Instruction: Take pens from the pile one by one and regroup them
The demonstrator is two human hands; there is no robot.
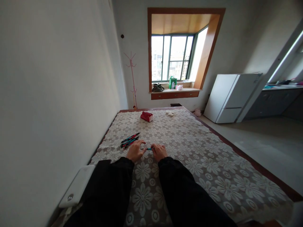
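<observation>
Left hand (pixel 135 151) and right hand (pixel 159 151) at frame centre, fingertips pinching a small teal pen (pixel 148 148) between them, its middle hidden, pen pile (pixel 129 140) just upper left on floral cloth (pixel 201 157)

the bed's floral lace cover (pixel 201 151) serves as the landmark here. at its far end lies a red packet (pixel 147 116), and just right of that a small white bundle (pixel 169 113). beyond the cover's far edge a wood-framed window (pixel 176 56) sits in the wall, with a green bag (pixel 172 82), a dark heap (pixel 157 87) and something pink (pixel 179 87) on its sill. a pink coat stand (pixel 132 78) rises past the cover's far left corner. right of the cover, a white fridge (pixel 232 97) stands on the tiled floor. a white device (pixel 77 186) rests at the cover's near left edge.
</observation>
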